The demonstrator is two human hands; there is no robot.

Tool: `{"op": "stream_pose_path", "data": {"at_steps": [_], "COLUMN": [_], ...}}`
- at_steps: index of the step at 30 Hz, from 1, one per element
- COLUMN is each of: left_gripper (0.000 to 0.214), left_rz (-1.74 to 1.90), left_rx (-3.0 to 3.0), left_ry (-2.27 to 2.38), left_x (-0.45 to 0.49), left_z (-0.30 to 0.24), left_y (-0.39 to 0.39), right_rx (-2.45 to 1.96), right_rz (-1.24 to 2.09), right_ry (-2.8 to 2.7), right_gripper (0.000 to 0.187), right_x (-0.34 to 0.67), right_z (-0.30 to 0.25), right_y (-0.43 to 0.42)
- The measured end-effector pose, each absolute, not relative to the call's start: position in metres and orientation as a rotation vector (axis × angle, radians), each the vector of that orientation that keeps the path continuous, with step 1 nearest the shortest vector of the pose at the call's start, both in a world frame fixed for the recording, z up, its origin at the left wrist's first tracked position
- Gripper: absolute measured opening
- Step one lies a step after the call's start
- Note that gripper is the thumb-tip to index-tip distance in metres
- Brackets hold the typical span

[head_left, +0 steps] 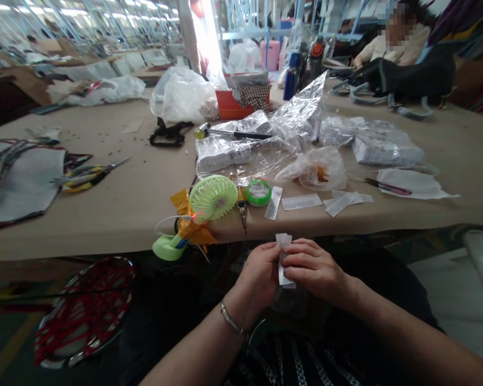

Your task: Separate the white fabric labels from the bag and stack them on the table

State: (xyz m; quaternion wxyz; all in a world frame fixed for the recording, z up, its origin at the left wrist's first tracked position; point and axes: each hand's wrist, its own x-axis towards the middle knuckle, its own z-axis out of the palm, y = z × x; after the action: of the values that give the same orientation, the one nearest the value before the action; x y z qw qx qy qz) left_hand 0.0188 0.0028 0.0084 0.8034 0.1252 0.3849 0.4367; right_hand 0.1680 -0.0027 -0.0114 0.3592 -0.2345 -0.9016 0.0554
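Just off the table's front edge, both hands hold narrow white labels (pixel 285 273) that overlap each other. My left hand (pixel 261 271) closes on their left side, thumb near the top. From the right, the fingers of my right hand (pixel 316 268) press over the labels' face. On the table ahead lie a white label strip with a silvery sheen (pixel 274 203), a printed label strip (pixel 302 202) and several loose label strips (pixel 346 202). A round green tub (pixel 258 192) sits left of these, beside a soldering-iron-like pointed tool (pixel 242 209).
A green fan (pixel 213 197) is taped at the table edge. Behind it are clear plastic-wrapped packs (pixel 225 153) with a hammer (pixel 237 133) on top. Yellow-handled cutters (pixel 88 177) lie left, tweezers (pixel 388 186) right. A person (pixel 398 45) sits across the table.
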Motion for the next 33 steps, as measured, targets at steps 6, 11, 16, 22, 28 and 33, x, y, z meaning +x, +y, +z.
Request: {"op": "stream_pose_path", "data": {"at_steps": [6,11,16,22,28,33], "left_gripper": [0.013,0.013,0.012,0.015,0.015,0.017], "left_rz": [0.968,0.928,0.854,0.749,0.729,0.664], "left_rx": [0.247,0.283,0.278,0.371,0.401,0.398], "left_ry": [0.763,0.762,0.842,0.917,0.792,0.723], "left_x": [0.016,0.015,0.012,0.013,0.01,0.002], "left_z": [0.01,0.007,0.006,0.015,0.013,0.006], "left_y": [0.001,0.0,-0.003,-0.01,-0.014,-0.016], "right_rx": [-0.583,-0.579,-0.769,-1.205,-1.154,-1.164], "right_rz": [0.142,0.201,0.418,1.289,1.561,1.621], "right_ry": [-2.375,-2.415,-2.139,-1.434,-1.165,-1.128], "right_gripper": [0.014,0.016,0.029,0.017,0.019,0.016], "right_x": [0.169,0.17,0.174,0.168,0.153,0.149], "right_z": [-0.007,-0.005,-0.008,-0.011,-0.01,-0.01], "right_y": [0.0,-0.002,-0.007,0.001,0.003,-0.001]}}
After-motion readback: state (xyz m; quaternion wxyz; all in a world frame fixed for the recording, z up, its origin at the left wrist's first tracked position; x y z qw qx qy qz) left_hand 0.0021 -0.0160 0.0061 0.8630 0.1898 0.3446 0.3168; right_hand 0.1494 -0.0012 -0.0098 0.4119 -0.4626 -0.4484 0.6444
